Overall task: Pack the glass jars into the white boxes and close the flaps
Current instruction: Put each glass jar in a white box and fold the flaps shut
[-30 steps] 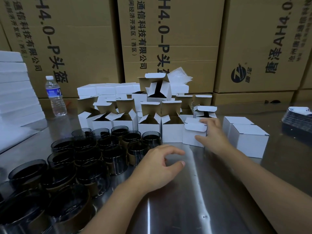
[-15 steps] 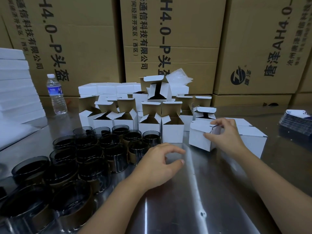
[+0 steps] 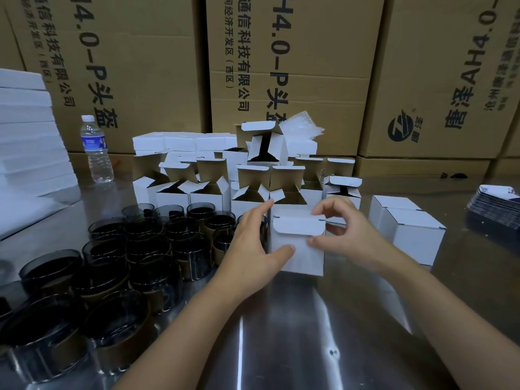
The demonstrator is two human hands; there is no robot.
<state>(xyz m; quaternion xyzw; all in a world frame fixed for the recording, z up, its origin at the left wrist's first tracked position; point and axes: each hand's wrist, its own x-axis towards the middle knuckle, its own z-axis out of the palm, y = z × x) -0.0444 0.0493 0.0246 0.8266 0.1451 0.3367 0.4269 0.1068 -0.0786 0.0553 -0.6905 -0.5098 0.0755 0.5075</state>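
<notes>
Together left hand (image 3: 250, 249) and right hand (image 3: 347, 235) grip one white box (image 3: 302, 256).

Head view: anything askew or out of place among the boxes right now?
One open box lies tipped on its side atop the back rows, opening toward the camera. The held box has its tuck flap outside the front face, not yet inserted.

Two bare forearms reach in from the near edge. The left hand (image 3: 250, 243) and right hand (image 3: 347, 232) face each other at centre, each pinching a white box (image 3: 302, 261) between thumb and fingers.
</notes>
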